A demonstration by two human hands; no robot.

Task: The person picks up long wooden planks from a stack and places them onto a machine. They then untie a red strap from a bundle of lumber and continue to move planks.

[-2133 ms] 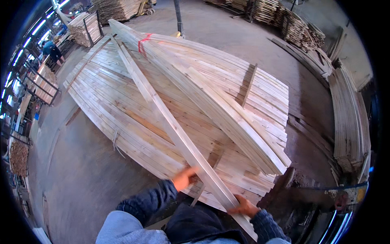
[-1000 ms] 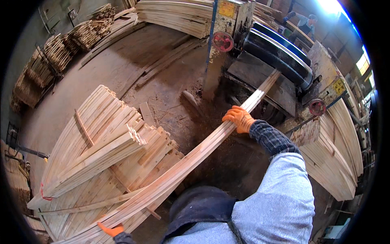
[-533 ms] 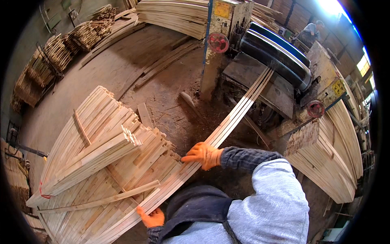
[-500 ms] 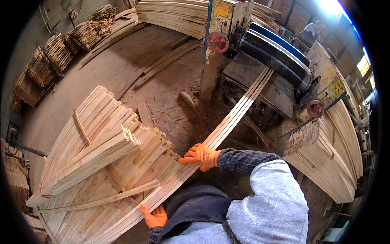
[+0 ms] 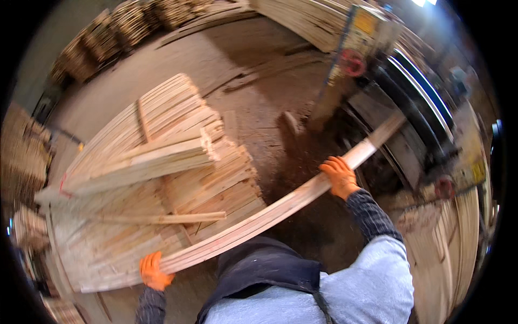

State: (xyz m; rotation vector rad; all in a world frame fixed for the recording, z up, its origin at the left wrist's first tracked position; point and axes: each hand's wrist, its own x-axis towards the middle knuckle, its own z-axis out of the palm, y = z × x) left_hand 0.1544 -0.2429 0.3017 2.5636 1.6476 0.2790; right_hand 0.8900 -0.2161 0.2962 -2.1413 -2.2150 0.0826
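Several long, pale wooden strips [image 5: 253, 222] lie side by side, running from my lower left up to the dark metal table [image 5: 402, 148] of a machine. Near the machine, my right hand [image 5: 339, 177], in an orange glove, is closed over the strips from above. My left hand [image 5: 155, 271], gloved alike, grips the strips farther back, beside the wood stack. The strips' far end reaches toward the machine's black roller cover [image 5: 418, 92]. Motion blurs that end, so I cannot tell how far in it goes.
A big stack of boards [image 5: 216, 186] stands at left, with a bundle [image 5: 162, 162] and a loose stick [image 5: 178, 218] on top. Another board stack [image 5: 431, 243] is at right. A red handwheel [image 5: 352, 62] sits on the machine's post. Scrap wood [image 5: 294, 123] lies on the floor.
My hands have moved apart along the strips: the right toward the machine, the left back toward the lower left. The whole view has swung, placing the machine farther right.
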